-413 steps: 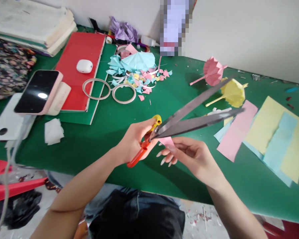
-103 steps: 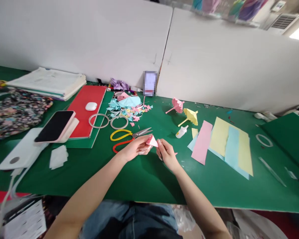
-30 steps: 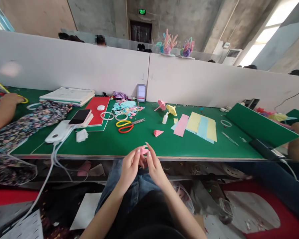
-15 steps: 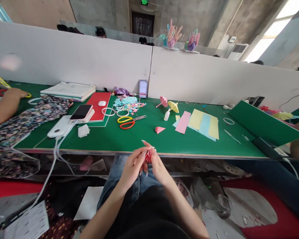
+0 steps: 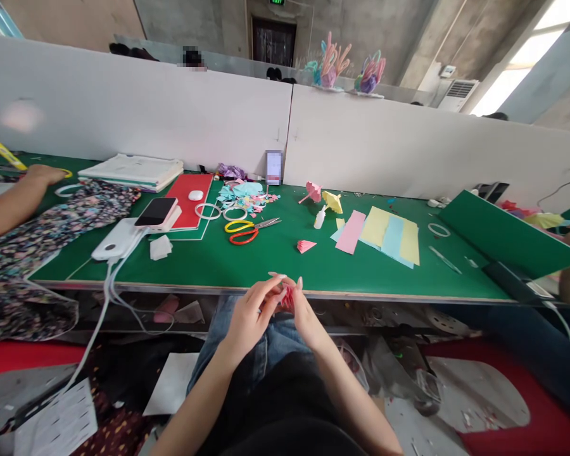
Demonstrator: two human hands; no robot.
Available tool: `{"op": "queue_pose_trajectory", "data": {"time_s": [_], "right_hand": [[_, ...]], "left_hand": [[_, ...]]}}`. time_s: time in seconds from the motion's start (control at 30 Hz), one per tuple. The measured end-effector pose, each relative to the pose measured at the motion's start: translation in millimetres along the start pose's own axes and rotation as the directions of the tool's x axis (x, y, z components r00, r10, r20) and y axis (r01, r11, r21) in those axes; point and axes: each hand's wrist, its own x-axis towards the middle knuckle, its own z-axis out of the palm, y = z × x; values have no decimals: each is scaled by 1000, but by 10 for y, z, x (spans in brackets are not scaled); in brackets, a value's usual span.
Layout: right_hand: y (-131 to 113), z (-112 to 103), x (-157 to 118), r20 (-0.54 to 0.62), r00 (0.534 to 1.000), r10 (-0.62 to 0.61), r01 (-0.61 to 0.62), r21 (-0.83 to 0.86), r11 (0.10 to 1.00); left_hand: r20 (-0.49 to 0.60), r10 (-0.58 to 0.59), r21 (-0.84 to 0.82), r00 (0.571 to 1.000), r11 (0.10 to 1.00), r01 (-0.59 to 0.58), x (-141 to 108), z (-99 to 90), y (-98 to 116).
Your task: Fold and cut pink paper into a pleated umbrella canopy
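Between my two hands, just off the table's front edge, is a piece of pleated pink paper [image 5: 287, 297]. My left hand [image 5: 255, 311] pinches it from one side, and my right hand [image 5: 305, 316] grips it from the other; fingers cover much of it. Beyond them on the green table [image 5: 209, 266] lies a second folded pink paper fan [image 5: 306, 246]. A small white glue bottle [image 5: 320, 218] stands farther back, near a pink paper umbrella [image 5: 311, 192] and a yellow one [image 5: 332, 202]. Scissors [image 5: 251, 230] with yellow and red handles lie to the left.
Coloured paper strips [image 5: 350, 232] and sheets [image 5: 389, 234] lie at right, with tweezers [image 5: 445, 259] beyond. Paper scraps [image 5: 247, 195], a red notebook [image 5: 190, 202] and a cabled power bank [image 5: 116, 242] are at left. A co-worker's arm [image 5: 14, 196] rests far left; a green board [image 5: 508, 234] stands right.
My left hand has shifted slightly and its fingers have changed position on the pleated pink paper. My right fingers have moved a little too. The co-worker's hand at left has moved slightly right.
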Motion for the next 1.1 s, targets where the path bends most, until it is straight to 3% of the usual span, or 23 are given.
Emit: {"op": "queue_pose_trajectory", "data": {"time_s": [0.2,0.4,0.57,0.8,0.97,1.1], "right_hand": [[-2,-7,26,8,999,49,-49,94,994],[37,-46,48,30,998,55,-57,75,996],[21,-81,28,0,999,-47,47,-185,982],[10,-100,8,1,988,-156,130,-563,816],[-16,-112,4,30,984,-174,155,-623,767],[-43,-137,-16,18,988,-154,130,-641,756]], "left_hand": [[126,103,-56,987,994,-96,16,-82,-17],[208,-32,-205,978,976,76,51,-129,33],[299,-186,-357,936,888,290,77,-160,89],[202,-311,-381,929,849,367,85,-108,74],[243,-354,-377,903,824,424,89,-89,52],[308,-424,-441,852,730,522,106,-114,64]]}}
